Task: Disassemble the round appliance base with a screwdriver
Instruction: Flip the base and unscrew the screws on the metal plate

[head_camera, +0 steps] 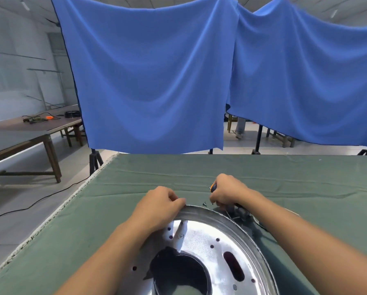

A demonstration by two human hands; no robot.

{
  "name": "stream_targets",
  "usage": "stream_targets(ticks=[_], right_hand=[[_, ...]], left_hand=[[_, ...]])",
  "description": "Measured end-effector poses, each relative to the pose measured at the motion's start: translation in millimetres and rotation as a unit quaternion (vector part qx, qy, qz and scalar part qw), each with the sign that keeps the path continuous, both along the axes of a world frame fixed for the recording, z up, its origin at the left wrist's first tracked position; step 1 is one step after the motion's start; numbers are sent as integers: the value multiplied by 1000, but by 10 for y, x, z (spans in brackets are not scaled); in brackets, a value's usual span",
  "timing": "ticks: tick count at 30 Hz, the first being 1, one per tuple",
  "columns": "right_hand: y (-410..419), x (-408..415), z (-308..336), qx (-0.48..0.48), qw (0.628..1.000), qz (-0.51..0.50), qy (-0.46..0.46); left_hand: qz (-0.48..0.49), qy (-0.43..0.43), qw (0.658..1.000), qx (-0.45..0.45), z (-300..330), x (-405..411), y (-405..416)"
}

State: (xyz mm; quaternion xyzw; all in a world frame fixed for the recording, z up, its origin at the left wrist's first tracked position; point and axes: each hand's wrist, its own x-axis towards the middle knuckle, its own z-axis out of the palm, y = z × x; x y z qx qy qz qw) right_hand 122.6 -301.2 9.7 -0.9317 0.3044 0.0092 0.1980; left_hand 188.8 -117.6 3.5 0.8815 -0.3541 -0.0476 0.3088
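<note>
We look down at a table covered in green cloth [284,182], and the round appliance base [212,237] lies on it directly in front of us, its shiny metal face up, with a large dark opening in the middle, a dark oval slot to the right and small holes scattered around. Our left hand [163,204] rests on the far left rim of the base, fingers curled over the edge and gripping it. Our right hand [227,191] sits just beyond the far rim, fingers wrapped around the screwdriver [212,186], whose orange and black handle end sticks out above the fist; the shaft and tip are hidden by the hand. A few small dark screws [204,203] lie on the cloth between the two hands, just beside the rim. A dark fitting [241,211] sits at the base's far right edge, below our right wrist. Beyond the table hang blue drapes [152,77], and a wooden table [35,126] with cables stands off to the left
</note>
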Motion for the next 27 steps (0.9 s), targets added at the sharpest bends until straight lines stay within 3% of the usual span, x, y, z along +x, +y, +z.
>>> stream_targets(ticks=[6, 16, 20, 27], right_hand=[[2, 255, -117, -52, 998, -38, 9], [-54, 292, -113, -15, 997, -67, 17], [-51, 203, -26, 13, 998, -60, -33], [130, -196, 252, -43, 989, -15, -140]], left_hand=[[-13, -80, 995, 52, -69, -55, 4], [-16, -88, 994, 63, -99, -36, 7], [-17, -82, 995, 52, -97, -33, 12], [-3, -29, 999, -12, 20, -65, 45]])
